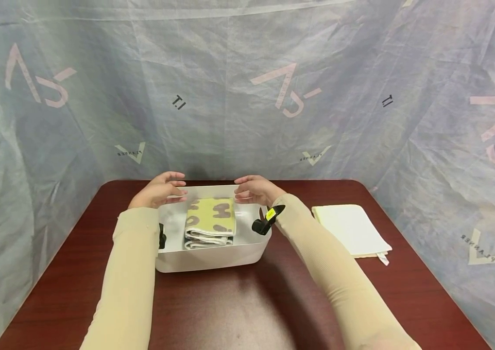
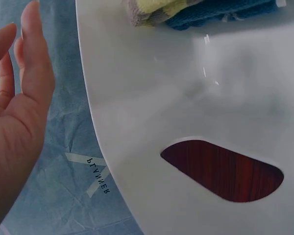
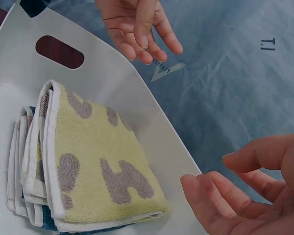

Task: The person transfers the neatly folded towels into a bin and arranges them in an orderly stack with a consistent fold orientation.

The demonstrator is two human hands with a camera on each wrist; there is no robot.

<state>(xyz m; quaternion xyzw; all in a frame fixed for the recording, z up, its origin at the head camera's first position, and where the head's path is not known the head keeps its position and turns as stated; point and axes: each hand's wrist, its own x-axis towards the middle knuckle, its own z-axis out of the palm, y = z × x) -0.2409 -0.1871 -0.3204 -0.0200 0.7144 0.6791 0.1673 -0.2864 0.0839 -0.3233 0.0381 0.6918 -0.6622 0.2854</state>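
Left hand [image 1: 157, 192] at ten o'clock of the folded yellow towel [image 1: 210, 216], right hand [image 1: 258, 190] at two, both relaxed, empty; clearance should spare its folds.

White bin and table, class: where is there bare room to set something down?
Bare: the tabletop in front of the white bin, between the left sleeve and right sleeve; the bin's floor on either side of the folded towels. Crowded: the bin's middle, under those towels, and the table's right, where a flat white item lies.
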